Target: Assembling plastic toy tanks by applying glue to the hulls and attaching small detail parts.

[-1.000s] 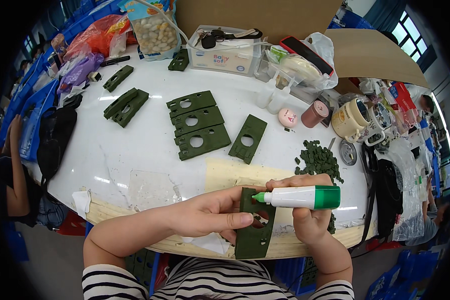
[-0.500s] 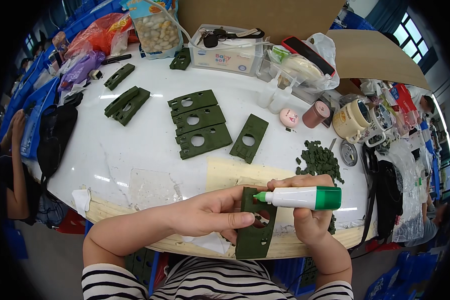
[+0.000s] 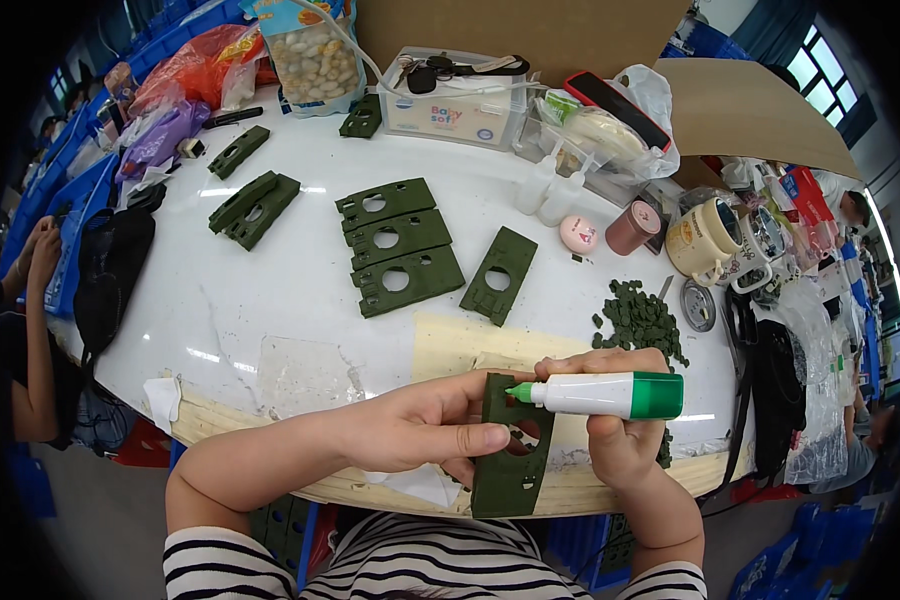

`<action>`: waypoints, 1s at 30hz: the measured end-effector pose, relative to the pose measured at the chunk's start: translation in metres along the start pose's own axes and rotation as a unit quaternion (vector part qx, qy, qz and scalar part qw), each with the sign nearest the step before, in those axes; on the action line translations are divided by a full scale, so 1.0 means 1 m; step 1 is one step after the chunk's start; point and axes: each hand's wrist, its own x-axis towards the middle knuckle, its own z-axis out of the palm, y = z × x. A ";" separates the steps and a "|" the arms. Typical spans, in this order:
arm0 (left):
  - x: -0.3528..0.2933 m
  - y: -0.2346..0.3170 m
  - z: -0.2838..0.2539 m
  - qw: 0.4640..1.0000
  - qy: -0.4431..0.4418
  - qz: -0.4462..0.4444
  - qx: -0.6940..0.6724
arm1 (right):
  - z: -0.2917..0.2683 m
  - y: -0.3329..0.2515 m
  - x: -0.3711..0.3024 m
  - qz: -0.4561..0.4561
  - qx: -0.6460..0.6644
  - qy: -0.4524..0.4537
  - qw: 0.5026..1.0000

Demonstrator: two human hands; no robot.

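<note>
Close to my body, above the table's front edge, my left hand (image 3: 425, 432) grips a dark green plastic model hull plate (image 3: 507, 485) with a round hole in it. The thumb lies across its face and the fingers go behind. In my right hand (image 3: 625, 440) is a white squeeze bottle (image 3: 590, 394) with a green end and a narrow green nozzle. It lies nearly level, its tip touching or almost touching the upper part of the plate. Further off, several similar green hull plates (image 3: 410, 283) lie in a group, with a single plate (image 3: 500, 277) to their right.
A heap of small green pieces (image 3: 638, 325) lies to the right, near a round metal lid (image 3: 698, 305). Behind stand two mugs (image 3: 703, 240), small white bottles (image 3: 562, 195), a clear box (image 3: 450, 110) and a snack bag (image 3: 310, 60). Another person's hands (image 3: 42, 250) show at far left.
My hands, the plate and the bottle have stayed practically still. At far left, the other person's hands have shifted slightly.
</note>
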 end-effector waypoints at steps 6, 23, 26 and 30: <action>0.000 -0.001 0.000 1.000 -0.001 0.002 -0.006 | 0.000 0.000 0.001 -0.005 0.001 0.001 1.000; 0.001 -0.002 -0.004 0.999 -0.020 0.002 -0.026 | 0.002 0.000 0.003 -0.014 0.003 -0.007 1.000; 0.001 -0.001 -0.004 1.000 -0.020 0.001 -0.022 | 0.002 0.000 0.003 -0.013 0.002 -0.009 1.000; 0.000 0.000 -0.003 1.000 -0.014 -0.001 -0.019 | 0.003 0.000 0.002 -0.010 0.010 0.001 1.000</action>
